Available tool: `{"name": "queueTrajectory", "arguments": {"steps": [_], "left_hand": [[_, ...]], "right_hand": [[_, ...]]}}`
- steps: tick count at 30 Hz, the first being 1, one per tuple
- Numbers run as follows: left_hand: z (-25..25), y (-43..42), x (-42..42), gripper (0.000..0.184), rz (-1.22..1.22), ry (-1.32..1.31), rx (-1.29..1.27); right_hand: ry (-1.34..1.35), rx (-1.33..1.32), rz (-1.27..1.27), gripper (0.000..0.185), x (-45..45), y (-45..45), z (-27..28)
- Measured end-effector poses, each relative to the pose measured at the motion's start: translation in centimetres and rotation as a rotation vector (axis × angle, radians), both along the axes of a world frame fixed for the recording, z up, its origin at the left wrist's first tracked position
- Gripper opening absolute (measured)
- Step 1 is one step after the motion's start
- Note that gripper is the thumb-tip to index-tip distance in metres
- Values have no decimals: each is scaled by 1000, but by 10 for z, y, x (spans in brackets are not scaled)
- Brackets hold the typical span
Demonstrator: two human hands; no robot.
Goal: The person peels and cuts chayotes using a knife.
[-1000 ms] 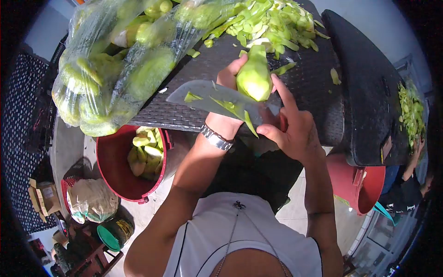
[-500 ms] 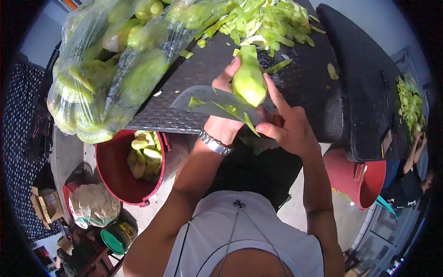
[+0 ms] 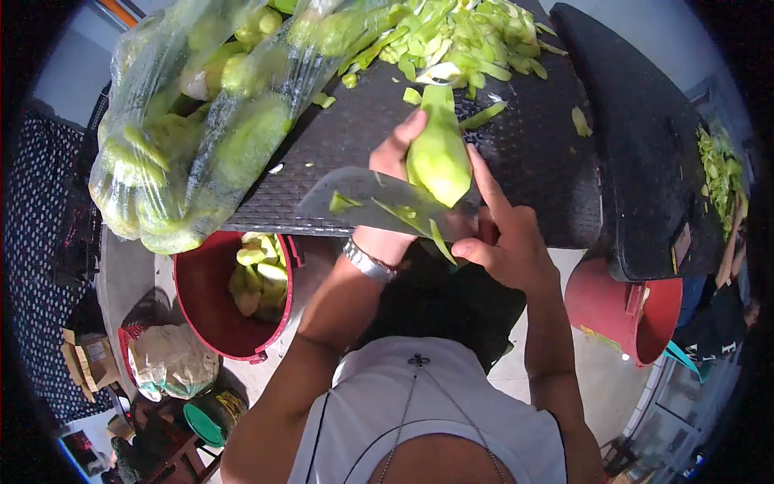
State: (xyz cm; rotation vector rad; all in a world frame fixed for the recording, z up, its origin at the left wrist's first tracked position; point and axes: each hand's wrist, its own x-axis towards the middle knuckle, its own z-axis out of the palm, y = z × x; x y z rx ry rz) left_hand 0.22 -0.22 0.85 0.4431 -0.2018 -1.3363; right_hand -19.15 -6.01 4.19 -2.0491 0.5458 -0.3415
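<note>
My left hand (image 3: 392, 153) is closed around a peeled pale-green fruit (image 3: 439, 161), pear-like and faceted, its narrow end pointing away from me. A watch circles that wrist. My right hand (image 3: 512, 234) grips a knife (image 3: 367, 198) whose broad blade lies across in front of the fruit's near end and over part of my left hand. Green peel scraps cling to the blade. The right index finger stretches along the fruit's right side. The knife handle is mostly hidden in the right hand. Beyond the fruit lies a heap of peelings (image 3: 476, 40) on the dark woven-textured table (image 3: 532, 169).
A clear plastic bag of green fruit (image 3: 193, 153) covers the table's left side. Below stand a red bucket (image 3: 193, 298) with peeled pieces and another red bucket (image 3: 592, 302) on the right. A stuffed sack (image 3: 173, 359) sits lower left. Another person's arm (image 3: 730, 254) shows far right.
The fruit and both hands sit slightly lower in view, and the view itself has shifted a little. My hold on the fruit and knife looks the same.
</note>
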Motion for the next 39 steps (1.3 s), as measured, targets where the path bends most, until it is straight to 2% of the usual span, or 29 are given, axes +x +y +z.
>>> {"name": "queueTrajectory", "arguments": {"steps": [1, 9, 14, 16, 20, 25, 28, 31, 32, 39], "left_hand": [[5, -4, 0, 42, -11, 94, 81], [7, -14, 4, 33, 60, -198, 170], [6, -11, 1, 28, 142, -330, 211], [15, -9, -11, 23, 304, -397, 73], [15, -11, -9, 20, 212, -264, 75], [3, -9, -17, 28, 252, -183, 146], [-1, -11, -21, 28, 277, -212, 30], [5, -7, -28, 30, 309, -212, 54], [2, -7, -31, 33, 391, -336, -16], [13, -5, -37, 37, 469, -240, -30]], "right_hand": [[3, -4, 25, 106, -2, -1, -1], [96, 13, 99, 107, -8, -2, 7], [-2, 24, 107, 103, -10, -1, -7], [-43, 56, 80, 101, -12, 2, -20], [-134, 106, 27, 97, -11, 8, -31], [-125, 50, 46, 93, -10, 1, -20], [-134, 59, 51, 88, -13, 2, -22], [-150, 146, 43, 81, -12, 2, -26], [-179, 193, 44, 79, -12, 2, -40], [-184, 250, -1, 69, -10, 5, -38]]}}
